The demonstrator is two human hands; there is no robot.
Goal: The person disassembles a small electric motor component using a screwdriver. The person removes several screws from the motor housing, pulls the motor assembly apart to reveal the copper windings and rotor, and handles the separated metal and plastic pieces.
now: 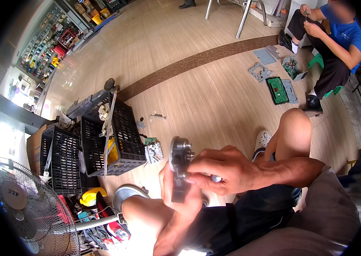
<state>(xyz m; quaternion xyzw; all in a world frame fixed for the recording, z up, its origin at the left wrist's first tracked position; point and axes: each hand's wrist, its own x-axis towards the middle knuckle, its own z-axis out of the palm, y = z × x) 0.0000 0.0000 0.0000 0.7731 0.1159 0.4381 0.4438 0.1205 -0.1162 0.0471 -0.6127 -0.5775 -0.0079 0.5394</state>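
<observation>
1. A round-headed grey metal part (pixel 180 154), shiny bolt ends on its face and a flat block below, is held up right of the black lattice plastic crate (pixel 130 138).
2. Left hand (pixel 179 205): grip closed around the block. Right hand (pixel 231 168): fingers curled against the part beside a shiny rounded metal end (pixel 216 178); I cannot tell what they pinch.
3. Pale wood-look floor (pixel 193 98) surrounds the crate; a brown band (pixel 189 64) crosses behind it.
4. Left of the crate: a silver wire-caged fan (pixel 16 196). Well right: a green circuit board (pixel 277 89) and a seated person in blue (pixel 346 40).
</observation>
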